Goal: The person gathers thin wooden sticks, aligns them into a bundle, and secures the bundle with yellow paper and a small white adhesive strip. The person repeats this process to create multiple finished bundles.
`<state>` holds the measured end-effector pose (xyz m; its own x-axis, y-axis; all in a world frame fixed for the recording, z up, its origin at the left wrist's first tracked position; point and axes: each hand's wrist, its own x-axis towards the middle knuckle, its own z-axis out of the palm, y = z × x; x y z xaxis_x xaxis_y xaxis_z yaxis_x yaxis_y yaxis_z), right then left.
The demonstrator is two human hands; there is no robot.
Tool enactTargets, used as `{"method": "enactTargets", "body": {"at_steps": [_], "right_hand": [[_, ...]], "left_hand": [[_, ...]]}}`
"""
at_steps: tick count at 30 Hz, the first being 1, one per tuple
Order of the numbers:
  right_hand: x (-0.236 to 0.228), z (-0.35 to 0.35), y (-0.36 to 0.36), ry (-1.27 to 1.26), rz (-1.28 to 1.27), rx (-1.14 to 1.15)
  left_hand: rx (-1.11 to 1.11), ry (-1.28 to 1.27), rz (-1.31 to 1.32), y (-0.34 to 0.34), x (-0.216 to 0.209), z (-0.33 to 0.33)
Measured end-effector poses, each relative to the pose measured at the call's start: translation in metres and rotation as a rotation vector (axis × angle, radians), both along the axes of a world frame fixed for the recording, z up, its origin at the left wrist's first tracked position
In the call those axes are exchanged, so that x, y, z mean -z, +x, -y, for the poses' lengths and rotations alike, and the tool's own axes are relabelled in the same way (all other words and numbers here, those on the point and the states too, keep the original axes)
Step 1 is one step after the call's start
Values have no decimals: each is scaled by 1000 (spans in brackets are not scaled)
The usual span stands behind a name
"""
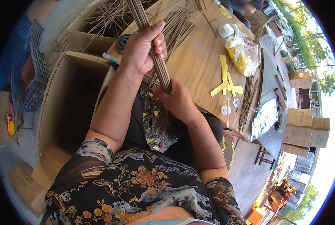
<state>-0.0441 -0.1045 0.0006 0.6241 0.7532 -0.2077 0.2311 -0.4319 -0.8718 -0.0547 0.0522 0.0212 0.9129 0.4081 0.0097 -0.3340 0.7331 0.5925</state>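
Sticks [160, 69] slant in a tight bundle down my view, from its top edge to just beyond the table's near edge, over the lap. I see the left hand [138, 50] wrapped round them partway along, thumb laid upward, fingers curled snugly over the right side. The right hand [178, 99] grips their lower end, its hold narrow; I cannot tell how all its fingers sit.

On the table [193, 75], loose sticks [179, 28] lie beyond the left hand. Yellow strips [224, 80] cross one another to the right, near a bag [244, 52] with yellow inside and a white jar [225, 30]. A carton [88, 58] gapes left of the left forearm.
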Motion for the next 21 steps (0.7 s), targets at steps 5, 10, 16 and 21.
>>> {"method": "enactTargets", "body": {"at_steps": [5,10,16,21], "right_hand": [[0,7,17,219,95,89],[-17,14,42,697,2,177],[35,9,68,830,192,260],[52,20,80,754,-16,243]], "left_hand": [[-115,514,156,-2,-48,48],[-95,819,200,29,-50,82],[-119,924,47,56,-4,96],[-121,981,104,51,-12,100]]}}
